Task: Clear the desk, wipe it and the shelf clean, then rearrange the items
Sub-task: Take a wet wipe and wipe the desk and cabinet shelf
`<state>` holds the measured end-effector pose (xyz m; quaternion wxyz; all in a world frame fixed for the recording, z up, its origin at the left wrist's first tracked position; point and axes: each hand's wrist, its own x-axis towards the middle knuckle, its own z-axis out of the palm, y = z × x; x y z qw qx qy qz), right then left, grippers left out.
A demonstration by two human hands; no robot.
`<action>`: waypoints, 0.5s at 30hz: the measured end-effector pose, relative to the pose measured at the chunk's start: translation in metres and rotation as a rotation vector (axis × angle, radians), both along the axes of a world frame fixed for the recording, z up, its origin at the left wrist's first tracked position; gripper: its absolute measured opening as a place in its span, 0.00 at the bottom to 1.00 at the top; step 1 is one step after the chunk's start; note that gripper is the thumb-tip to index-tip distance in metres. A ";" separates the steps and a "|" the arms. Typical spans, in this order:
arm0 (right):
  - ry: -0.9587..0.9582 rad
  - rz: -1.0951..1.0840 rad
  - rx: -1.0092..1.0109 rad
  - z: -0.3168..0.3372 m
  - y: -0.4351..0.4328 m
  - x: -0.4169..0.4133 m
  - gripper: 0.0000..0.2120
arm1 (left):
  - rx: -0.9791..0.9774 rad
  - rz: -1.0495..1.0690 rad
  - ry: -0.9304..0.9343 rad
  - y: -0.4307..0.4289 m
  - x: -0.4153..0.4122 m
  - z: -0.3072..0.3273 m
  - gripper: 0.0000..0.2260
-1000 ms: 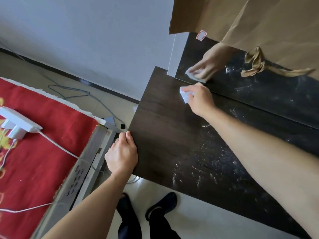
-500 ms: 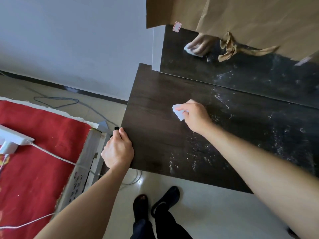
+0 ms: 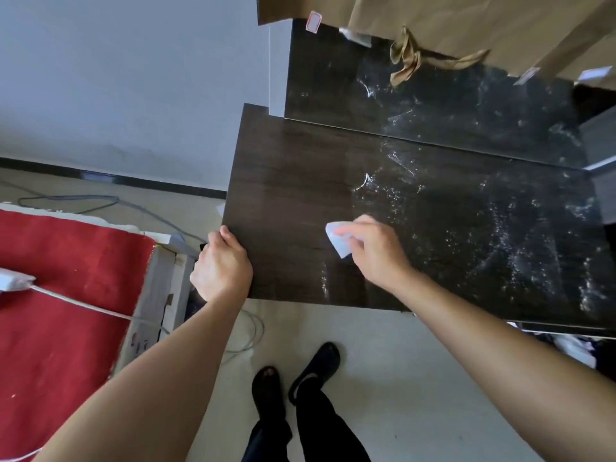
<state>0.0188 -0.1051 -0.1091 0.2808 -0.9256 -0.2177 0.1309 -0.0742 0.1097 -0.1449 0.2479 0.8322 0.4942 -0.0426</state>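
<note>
Right hand [image 3: 375,256] pulled wipe [image 3: 337,243] nearer, fingers [image 3: 348,232] pinching it; left hand [image 3: 221,265] grips desk [image 3: 300,181].

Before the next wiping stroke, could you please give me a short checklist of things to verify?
1. The right hand holds the wipe: ok.
2. The left hand grips the desk at its corner: ok.
3. Left part of the desk looks wiped: ok.
4. Right part wiped: not ok, white dust lies there.
5. Stroke path free of objects: ok.
6. The wipe is clean enough: cannot tell.
</note>
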 end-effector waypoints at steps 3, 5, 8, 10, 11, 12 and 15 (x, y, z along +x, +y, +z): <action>-0.018 -0.122 -0.022 -0.021 0.029 0.008 0.19 | 0.005 -0.009 -0.005 0.000 -0.002 -0.001 0.23; -0.054 -0.030 0.009 -0.030 0.026 -0.030 0.16 | 0.006 -0.017 -0.014 0.000 -0.001 -0.001 0.22; 0.053 0.203 -0.014 -0.027 -0.004 -0.104 0.15 | -0.013 -0.023 -0.009 0.001 -0.002 0.000 0.22; 0.282 0.302 -0.113 -0.019 -0.022 -0.129 0.18 | -0.021 -0.029 -0.012 0.001 -0.001 0.000 0.23; 0.338 0.290 -0.121 -0.015 -0.026 -0.129 0.19 | -0.022 -0.031 -0.014 0.001 -0.001 0.000 0.23; 0.342 0.240 -0.091 -0.010 -0.023 -0.120 0.18 | -0.023 -0.031 -0.014 0.001 -0.001 0.000 0.23; 0.142 0.070 0.112 0.002 0.006 -0.073 0.15 | -0.026 -0.028 0.000 0.002 -0.002 0.002 0.23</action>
